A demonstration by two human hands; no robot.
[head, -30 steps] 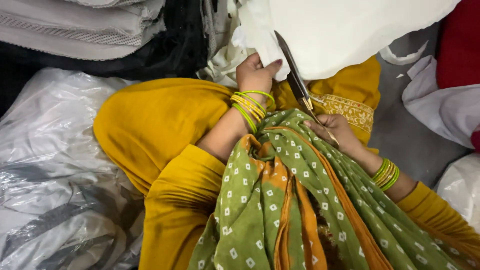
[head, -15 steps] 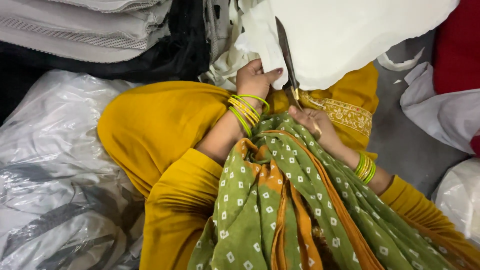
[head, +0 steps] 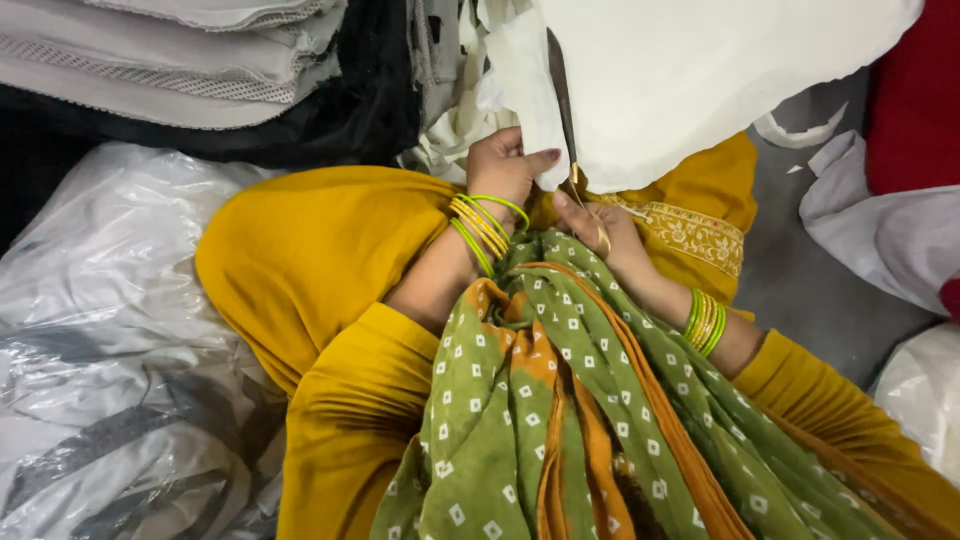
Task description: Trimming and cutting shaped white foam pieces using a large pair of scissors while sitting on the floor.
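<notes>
My left hand (head: 505,165) pinches the near edge of a large white cloth (head: 700,70) that lies across my lap. My right hand (head: 595,228) grips the handles of long metal scissors (head: 561,85), whose blades point away from me into the cloth beside the left hand's fingers. Green and yellow bangles ring both wrists. A green dotted scarf with orange stripes (head: 560,400) hangs down over my yellow clothing and covers part of the right hand.
Folded pale fabrics (head: 170,60) are stacked at the upper left over black material. Crinkled clear plastic bags (head: 110,350) lie at the left. A red cloth (head: 915,100) and more white pieces (head: 880,230) rest on the grey floor at the right.
The scissors have swung more upright and advanced further into the white cloth. My right hand has moved closer to the left hand, which keeps hold of the cloth edge.
</notes>
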